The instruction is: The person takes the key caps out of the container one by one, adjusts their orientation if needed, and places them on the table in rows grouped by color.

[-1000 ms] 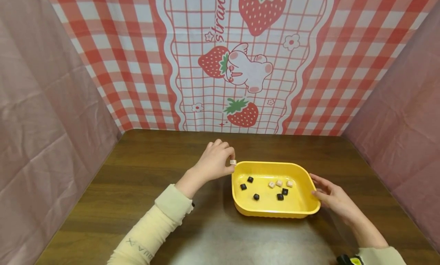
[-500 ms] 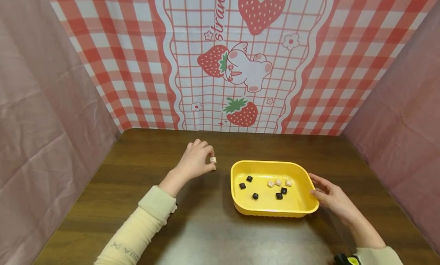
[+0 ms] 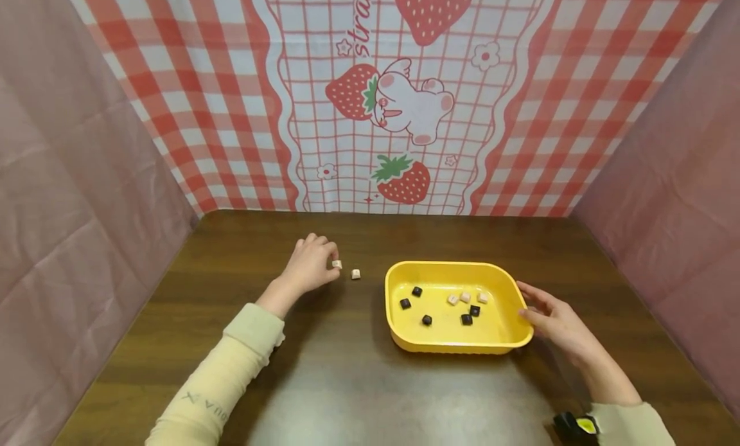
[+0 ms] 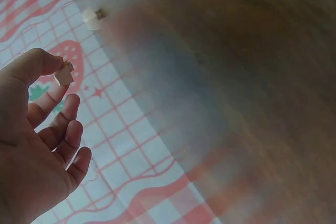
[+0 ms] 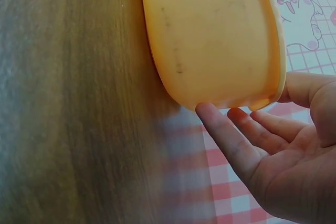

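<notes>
Between thumb and forefinger, my left hand (image 3: 306,266) pinches a small cream keycap (image 4: 64,74), its other fingers loosely bent. Just right of that hand, a second cream keycap (image 3: 355,274) rests on the table. A yellow plastic basin (image 3: 459,346) stands further right. Inside it lie three cream keycaps (image 3: 465,297) and several black keycaps (image 3: 426,320). My right hand (image 3: 563,324) holds the basin at its right end, thumb at the rim and fingers against the outer wall. The right wrist view shows those fingertips (image 5: 206,109) at the basin's side.
The brown wooden table (image 3: 335,388) ends at a red-and-white checked cloth (image 3: 231,118) printed with strawberries. Pink cloths (image 3: 75,176) hang at both sides. A black and yellow-green band (image 3: 578,427) sits at the right wrist.
My left hand has moved left, away from the basin. Of the two cream keycaps it carried, one now lies on the table. The right hand keeps its hold on the basin.
</notes>
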`<state>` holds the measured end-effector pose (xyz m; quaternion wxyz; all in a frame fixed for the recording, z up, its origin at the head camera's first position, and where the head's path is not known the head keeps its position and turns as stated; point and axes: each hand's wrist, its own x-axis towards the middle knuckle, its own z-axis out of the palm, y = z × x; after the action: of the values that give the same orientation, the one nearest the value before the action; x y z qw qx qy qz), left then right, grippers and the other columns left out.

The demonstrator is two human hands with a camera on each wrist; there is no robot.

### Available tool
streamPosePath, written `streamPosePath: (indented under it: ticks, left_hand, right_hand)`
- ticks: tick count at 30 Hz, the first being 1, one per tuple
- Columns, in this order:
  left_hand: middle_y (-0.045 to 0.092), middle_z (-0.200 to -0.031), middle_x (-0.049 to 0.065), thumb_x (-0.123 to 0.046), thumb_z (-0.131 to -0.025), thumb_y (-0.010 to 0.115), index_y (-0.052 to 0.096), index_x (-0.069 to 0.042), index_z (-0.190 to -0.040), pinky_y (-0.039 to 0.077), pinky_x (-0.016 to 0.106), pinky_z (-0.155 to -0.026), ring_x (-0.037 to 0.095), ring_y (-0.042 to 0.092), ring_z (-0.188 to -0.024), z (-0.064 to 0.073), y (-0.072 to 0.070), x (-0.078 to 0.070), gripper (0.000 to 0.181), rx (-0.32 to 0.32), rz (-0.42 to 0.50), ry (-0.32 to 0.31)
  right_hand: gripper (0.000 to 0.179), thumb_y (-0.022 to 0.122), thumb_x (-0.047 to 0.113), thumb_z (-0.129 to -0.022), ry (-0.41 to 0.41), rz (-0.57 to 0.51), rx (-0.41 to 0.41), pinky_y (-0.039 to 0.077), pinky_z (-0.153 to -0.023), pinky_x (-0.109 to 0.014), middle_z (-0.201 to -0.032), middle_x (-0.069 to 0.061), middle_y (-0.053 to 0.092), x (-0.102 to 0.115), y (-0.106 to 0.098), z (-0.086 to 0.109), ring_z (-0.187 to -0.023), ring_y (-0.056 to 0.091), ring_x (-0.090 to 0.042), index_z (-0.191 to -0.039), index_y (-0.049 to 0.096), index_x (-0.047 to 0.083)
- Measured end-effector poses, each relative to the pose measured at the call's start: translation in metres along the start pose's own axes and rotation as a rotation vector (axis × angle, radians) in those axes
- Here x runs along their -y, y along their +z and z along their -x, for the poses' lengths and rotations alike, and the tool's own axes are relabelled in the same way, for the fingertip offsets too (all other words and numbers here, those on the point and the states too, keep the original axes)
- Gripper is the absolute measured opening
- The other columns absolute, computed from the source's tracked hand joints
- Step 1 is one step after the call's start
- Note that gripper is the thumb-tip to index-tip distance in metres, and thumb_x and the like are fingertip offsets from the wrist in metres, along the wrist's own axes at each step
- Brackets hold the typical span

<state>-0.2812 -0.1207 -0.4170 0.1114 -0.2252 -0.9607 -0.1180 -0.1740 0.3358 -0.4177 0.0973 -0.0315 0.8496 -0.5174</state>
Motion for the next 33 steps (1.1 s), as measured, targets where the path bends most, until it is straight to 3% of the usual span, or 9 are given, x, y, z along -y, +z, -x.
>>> streamPosePath:
  ticks: [7,21,27,33]
  left_hand:
    - [0.057,-0.086,0.001,-0.027,-0.073,0.071,0.062,-0.016,-0.082,0.034,0.038,-0.075,0.025,0.047,-0.09,-0.006,0.006,0.006,0.017,0.058,-0.009,-0.018]
    - [0.056,-0.087,0.001,-0.026,-0.076,0.069,0.062,-0.016,-0.084,0.033,0.038,-0.076,0.024,0.045,-0.089,-0.011,0.018,0.005,0.014,0.194,-0.052,-0.026]
    - [0.056,-0.087,0.001,-0.025,-0.075,0.069,0.061,-0.016,-0.084,0.032,0.038,-0.075,0.024,0.045,-0.089,-0.01,0.021,0.004,0.015,0.203,-0.049,-0.02]
    - [0.057,-0.089,0.001,-0.025,-0.074,0.069,0.06,-0.015,-0.088,0.034,0.038,-0.075,0.024,0.045,-0.088,-0.009,0.018,0.002,0.019,0.169,-0.05,0.001]
  right_hand:
    - [0.065,0.055,0.018,-0.095,-0.005,0.027,-0.001,0.054,-0.075,-0.03,-0.145,-0.033,0.029,0.002,-0.003,-0.004,-0.092,0.06,-0.003,-0.148,0.022,0.0]
    - [0.066,0.056,0.022,-0.094,0.026,0.059,0.013,0.054,-0.076,-0.032,-0.144,-0.032,0.031,0.003,-0.004,-0.005,-0.094,0.06,-0.007,-0.148,0.023,0.001]
    - [0.065,0.055,0.021,-0.095,0.023,0.061,0.014,0.054,-0.076,-0.032,-0.144,-0.032,0.032,0.002,-0.003,-0.003,-0.096,0.061,-0.009,-0.148,0.024,0.002]
    - [0.065,0.055,0.022,-0.095,0.025,0.073,0.012,0.054,-0.076,-0.033,-0.142,-0.032,0.034,0.003,-0.002,-0.001,-0.097,0.061,-0.014,-0.148,0.024,0.002]
